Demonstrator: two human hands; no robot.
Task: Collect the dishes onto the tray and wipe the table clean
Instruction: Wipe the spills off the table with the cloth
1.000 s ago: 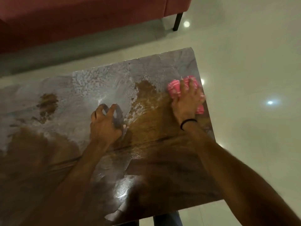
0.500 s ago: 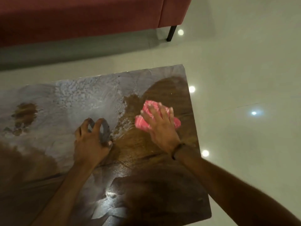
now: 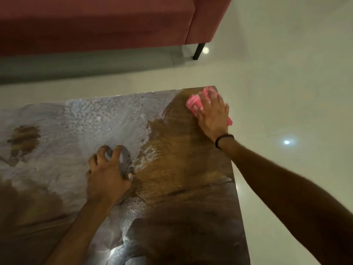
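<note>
The red sofa stands far across the pale floor. The wet wooden worktop fills the near left. The left hand rests mid-worktop, fingers spread apart. The right hand presses the pink cloth at the far right corner, fingers together over it.

You're working in dim, warm light; ceiling lamps glare as small white spots on the glossy floor and on the wet table at its near edge. Your forearms darken the near side (wide-angle bending shows at the frame's edges), and everything looks slightly soft.
</note>
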